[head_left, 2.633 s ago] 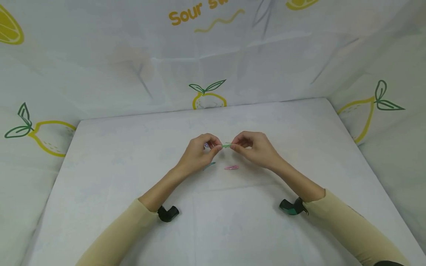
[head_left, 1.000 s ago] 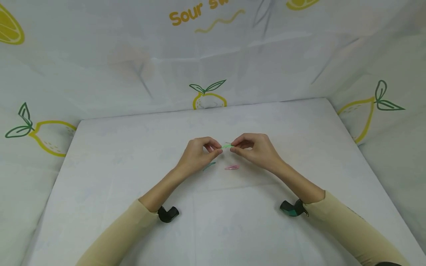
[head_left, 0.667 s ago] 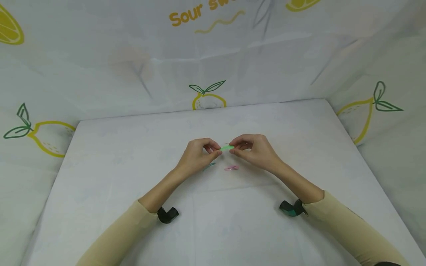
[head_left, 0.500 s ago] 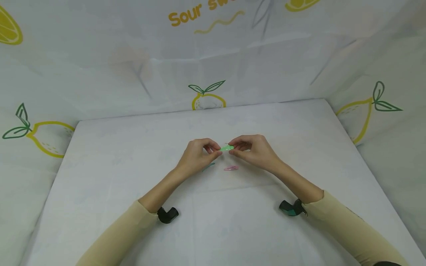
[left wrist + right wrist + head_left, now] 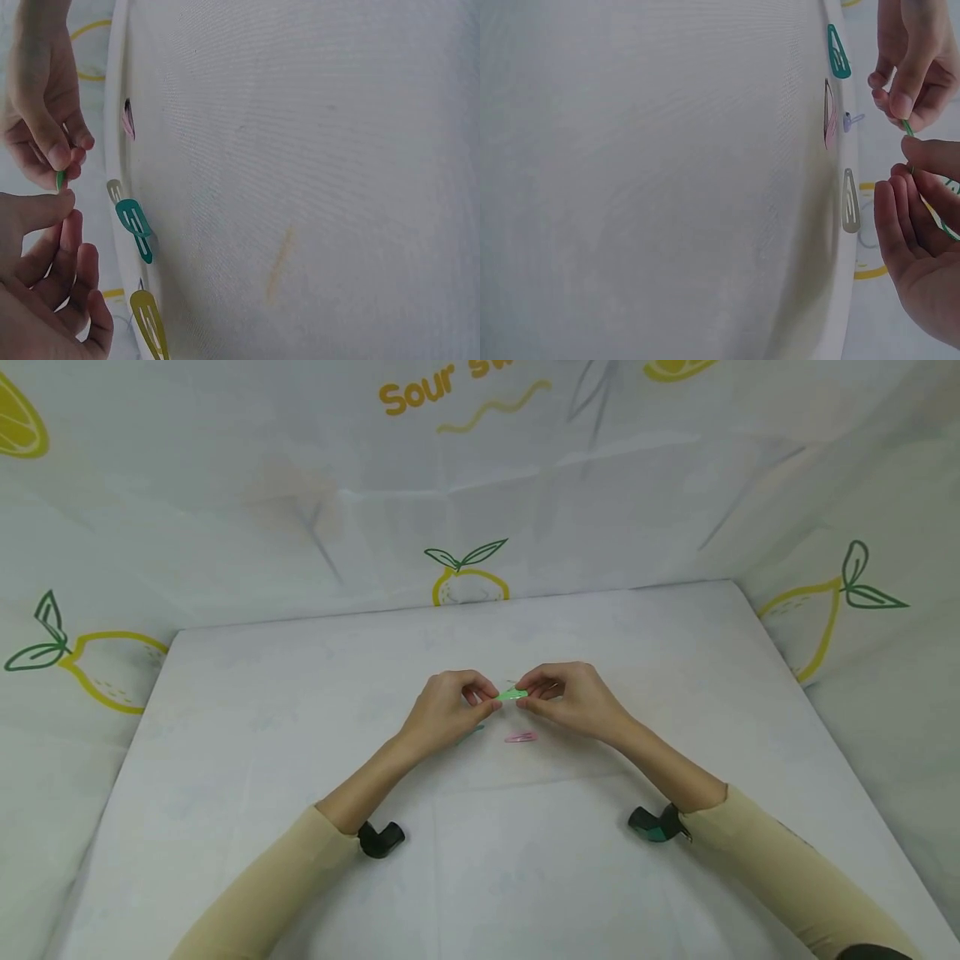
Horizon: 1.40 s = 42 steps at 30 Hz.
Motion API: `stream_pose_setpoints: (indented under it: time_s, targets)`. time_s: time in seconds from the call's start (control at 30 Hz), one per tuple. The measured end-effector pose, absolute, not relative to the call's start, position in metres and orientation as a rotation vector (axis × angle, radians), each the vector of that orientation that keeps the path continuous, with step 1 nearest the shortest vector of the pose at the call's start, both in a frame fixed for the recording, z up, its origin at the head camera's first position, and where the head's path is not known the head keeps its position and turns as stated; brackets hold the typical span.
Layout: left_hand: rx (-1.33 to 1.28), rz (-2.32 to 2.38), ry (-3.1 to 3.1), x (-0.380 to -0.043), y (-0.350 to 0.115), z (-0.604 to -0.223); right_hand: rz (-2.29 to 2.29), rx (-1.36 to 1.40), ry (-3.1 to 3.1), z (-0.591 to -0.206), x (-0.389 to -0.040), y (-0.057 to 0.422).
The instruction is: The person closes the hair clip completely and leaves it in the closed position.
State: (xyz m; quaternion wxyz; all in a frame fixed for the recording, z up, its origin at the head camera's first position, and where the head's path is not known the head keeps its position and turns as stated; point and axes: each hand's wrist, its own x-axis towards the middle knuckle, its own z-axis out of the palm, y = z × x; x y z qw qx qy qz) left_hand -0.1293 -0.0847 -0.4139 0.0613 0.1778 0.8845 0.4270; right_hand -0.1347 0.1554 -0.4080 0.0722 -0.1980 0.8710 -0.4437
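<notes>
Head view: left fingers (image 5: 486, 707) and right fingers (image 5: 536, 704) pinch a green clip (image 5: 513, 694) well inside the table's edges (image 5: 337, 617).

flat, muted light — soft shadows on the table (image 5: 525, 877); wrist views dimmer, perhaps slightly blurred.

The left sleeve (image 5: 262, 885) and the right sleeve (image 5: 795, 868) are long, plain beige and fairly close-fitting, ending short of the bare left hand (image 5: 452, 706) and right hand (image 5: 573, 700). Beside each sleeve's end sits a bent, elbow-shaped piece — the left fitting (image 5: 382, 841) black, the right fitting (image 5: 654, 825) black with a teal-green patch. A short dark line (image 5: 795, 835) marks the right sleeve; lower down, a black curved shape (image 5: 873, 953) is cut off by the view's edge.
</notes>
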Motion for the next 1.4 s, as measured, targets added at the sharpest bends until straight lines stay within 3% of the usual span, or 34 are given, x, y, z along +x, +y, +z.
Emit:
stream_pose_setpoints:
  time_s: [1.4]
  targets:
    - [0.548, 0.812, 2.713, -0.150, -0.068, -0.415, -1.050, -0.634, 2.507, -0.420, -0.164, 0.161]
